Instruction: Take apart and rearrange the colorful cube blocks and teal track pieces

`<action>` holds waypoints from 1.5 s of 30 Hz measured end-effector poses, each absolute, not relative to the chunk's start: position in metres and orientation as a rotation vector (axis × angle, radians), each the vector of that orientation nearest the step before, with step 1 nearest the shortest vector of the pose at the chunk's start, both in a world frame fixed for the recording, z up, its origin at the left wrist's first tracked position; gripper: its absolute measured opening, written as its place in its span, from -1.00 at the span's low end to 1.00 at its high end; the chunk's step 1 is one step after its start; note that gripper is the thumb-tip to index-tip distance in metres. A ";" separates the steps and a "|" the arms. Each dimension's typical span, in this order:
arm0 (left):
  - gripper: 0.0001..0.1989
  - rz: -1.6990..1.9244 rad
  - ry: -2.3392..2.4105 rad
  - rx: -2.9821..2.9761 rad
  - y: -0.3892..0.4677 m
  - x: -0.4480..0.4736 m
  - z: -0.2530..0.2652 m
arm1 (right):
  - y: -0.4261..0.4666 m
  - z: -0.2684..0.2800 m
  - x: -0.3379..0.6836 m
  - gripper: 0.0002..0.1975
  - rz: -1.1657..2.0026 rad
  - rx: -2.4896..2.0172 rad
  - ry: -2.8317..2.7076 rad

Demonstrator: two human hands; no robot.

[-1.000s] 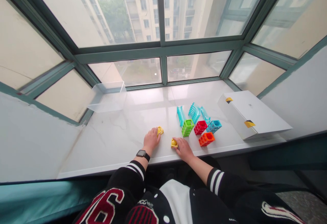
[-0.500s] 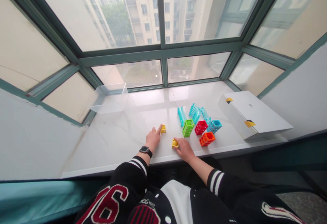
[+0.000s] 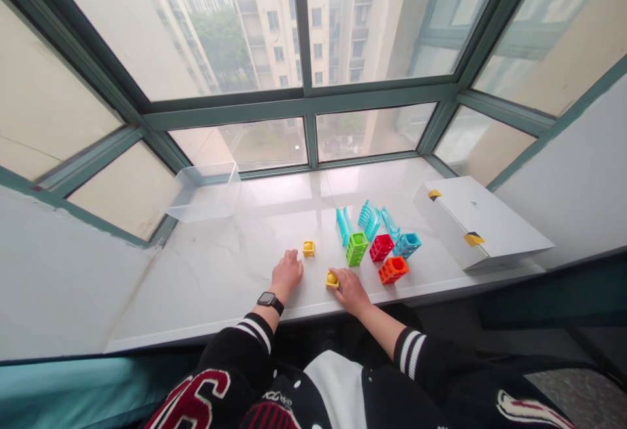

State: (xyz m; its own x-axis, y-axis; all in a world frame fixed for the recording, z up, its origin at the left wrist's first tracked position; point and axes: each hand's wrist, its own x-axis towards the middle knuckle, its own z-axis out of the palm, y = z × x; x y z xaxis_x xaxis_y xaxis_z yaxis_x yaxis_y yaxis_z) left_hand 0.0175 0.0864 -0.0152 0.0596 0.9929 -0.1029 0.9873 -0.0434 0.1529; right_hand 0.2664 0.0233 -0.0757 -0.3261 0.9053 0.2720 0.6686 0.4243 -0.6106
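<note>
My right hand (image 3: 351,290) rests on the sill with its thumb and fingers closed on a small yellow toy block (image 3: 332,283). A rounded yellow piece shows in the top of that block. My left hand (image 3: 287,271), a watch on its wrist, lies just short of a second yellow block (image 3: 308,248) and apart from it. Its fingers are curled in, and nothing shows in them. Right of the second block stand taller hollow blocks: a green one (image 3: 356,249), a red one (image 3: 381,247), a blue one (image 3: 407,245) and an orange one (image 3: 392,270).
Behind the tall blocks lie clear turquoise track pieces: a straight one (image 3: 343,226), a curved one (image 3: 369,219) and another (image 3: 390,223). A clear plastic bin (image 3: 206,204) stands at the back left. A white box (image 3: 484,217) with yellow-black tabs sits right. Windows enclose the sill (image 3: 220,285).
My left hand has drawn back from the second yellow block, and its extended index finger has curled in. My right hand stays at its block. The view has shifted slightly.
</note>
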 end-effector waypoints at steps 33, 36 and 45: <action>-0.49 -0.091 2.118 2.209 0.058 -0.017 -0.022 | 0.021 -0.070 0.266 -0.50 0.518 -1.341 -2.091; -0.43 -0.094 2.092 2.205 0.064 -0.021 -0.018 | 0.022 -0.071 0.266 -0.49 0.511 -1.337 -2.094; -0.35 -0.046 2.281 2.031 0.080 -0.031 -0.008 | 0.022 -0.074 0.267 -0.51 0.516 -1.342 -2.103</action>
